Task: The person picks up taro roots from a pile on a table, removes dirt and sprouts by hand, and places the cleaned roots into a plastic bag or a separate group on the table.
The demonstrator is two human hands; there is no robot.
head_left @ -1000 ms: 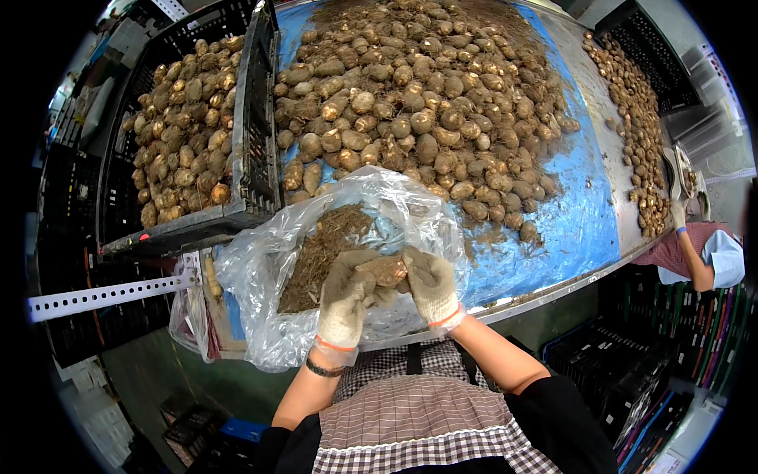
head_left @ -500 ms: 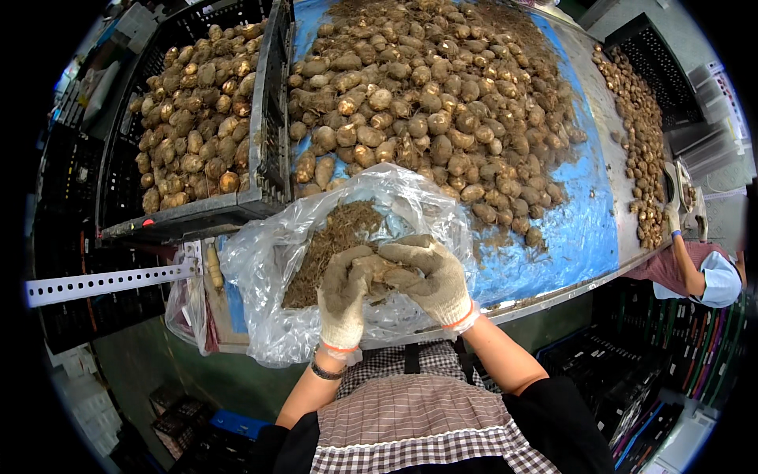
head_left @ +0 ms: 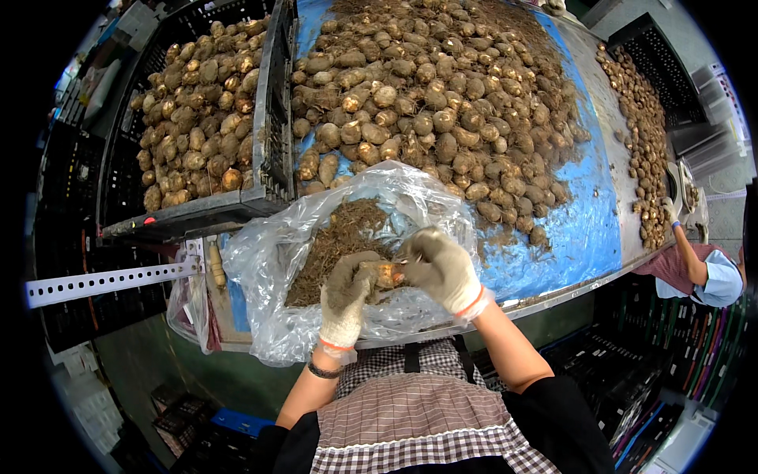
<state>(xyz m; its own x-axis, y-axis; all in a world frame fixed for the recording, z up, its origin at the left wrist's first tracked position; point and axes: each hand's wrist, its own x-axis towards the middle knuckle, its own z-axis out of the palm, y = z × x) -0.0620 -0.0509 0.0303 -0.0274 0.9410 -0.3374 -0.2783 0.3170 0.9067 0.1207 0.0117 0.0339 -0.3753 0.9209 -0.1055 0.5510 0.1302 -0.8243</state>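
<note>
My left hand (head_left: 344, 299), in a soiled white knit glove, is closed on a small taro corm (head_left: 388, 274) with an orange-brown surface. My right hand (head_left: 447, 275), gloved alike, curls around the corm's right end. Its fingers are bunched and slightly blurred, and whatever lies inside them is hidden. Both hands are above a clear plastic bag (head_left: 264, 265) spread open at the table's near edge. Brown root fibres and peelings (head_left: 328, 251) lie in the bag. Beyond it a large heap of taro corms (head_left: 442, 118) covers blue sheeting (head_left: 580, 237).
A black crate (head_left: 264, 118) full of corms stands on the left. A perforated metal bar (head_left: 110, 284) juts out below it. Smaller corms (head_left: 639, 134) line the table's right side, near another person's gloved hand (head_left: 669, 210). Stacked black crates (head_left: 624, 379) stand lower right.
My right hand has turned and shifted slightly to the right, curling its fingers at the corm's end. More of the corm's orange surface now shows. My left hand keeps its hold.
</note>
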